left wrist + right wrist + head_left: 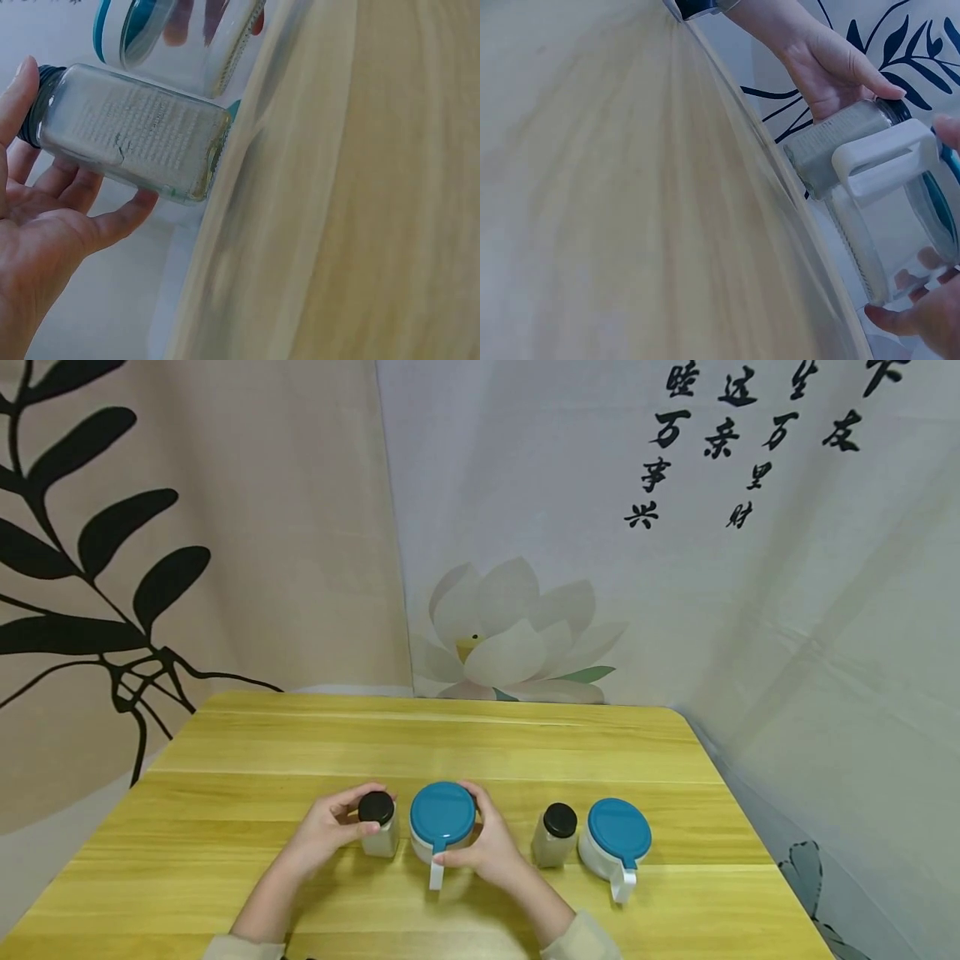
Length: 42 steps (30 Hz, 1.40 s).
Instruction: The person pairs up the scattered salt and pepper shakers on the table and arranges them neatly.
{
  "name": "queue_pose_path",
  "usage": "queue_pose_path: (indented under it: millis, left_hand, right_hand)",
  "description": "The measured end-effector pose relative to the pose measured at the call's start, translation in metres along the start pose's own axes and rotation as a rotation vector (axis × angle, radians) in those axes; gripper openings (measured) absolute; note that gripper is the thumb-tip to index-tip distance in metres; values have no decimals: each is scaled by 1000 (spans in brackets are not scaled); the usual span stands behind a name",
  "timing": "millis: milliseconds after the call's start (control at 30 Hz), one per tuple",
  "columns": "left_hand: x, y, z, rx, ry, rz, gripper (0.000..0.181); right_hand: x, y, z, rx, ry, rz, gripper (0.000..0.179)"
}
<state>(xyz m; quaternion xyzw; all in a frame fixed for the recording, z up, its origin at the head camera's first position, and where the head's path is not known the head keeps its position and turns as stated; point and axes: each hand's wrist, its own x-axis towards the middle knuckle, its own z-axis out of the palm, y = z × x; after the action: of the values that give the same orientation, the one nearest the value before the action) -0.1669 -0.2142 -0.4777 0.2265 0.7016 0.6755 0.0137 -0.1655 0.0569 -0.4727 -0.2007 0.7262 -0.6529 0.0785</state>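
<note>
My left hand (pixel 321 833) grips a small square glass bottle (pixel 383 838) by its black cap, thumb on the near side and fingers behind. In the left wrist view the bottle (pixel 135 135) has fine print on its side and pale contents. My right hand (pixel 495 847) holds a round clear jar with a blue lid (pixel 442 812), fingers behind and thumb near the handle. The jar's white handle (pixel 885 159) shows in the right wrist view and points toward me in the head view. Bottle and jar stand upright, close together.
To the right stand a second black-capped bottle (pixel 553 843) and another blue-lidded jar (pixel 618 831) with a white handle. All are on a yellow wooden table (pixel 360 739) with rounded far corners. Behind it hangs a printed cloth (pixel 525 510) with a lotus and black characters.
</note>
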Motion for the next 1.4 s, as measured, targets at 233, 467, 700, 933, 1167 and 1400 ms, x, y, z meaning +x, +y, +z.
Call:
queue_pose_path:
  millis: [233,467,700,933,1167,1400]
  left_hand:
    - [-3,0,0,-9,10,-1,44]
    - [-5,1,1,15,6,7,43]
    - [-8,1,0,11,9,13,42]
    - [-9,1,-2,28,26,-2,42]
    - [-10,0,-2,38,30,-6,43]
    - [-12,0,-3,30,27,-9,43]
  right_hand:
    - [-4,-12,0,3,-13,5,93]
    - [-7,-14,1,-3,-17,9,92]
    - [-7,-11,1,15,-18,14,92]
    - [-8,-10,2,8,-22,23,92]
    - [-8,-10,5,1,-21,28,93]
    - [-10,-9,8,-24,-17,26,93]
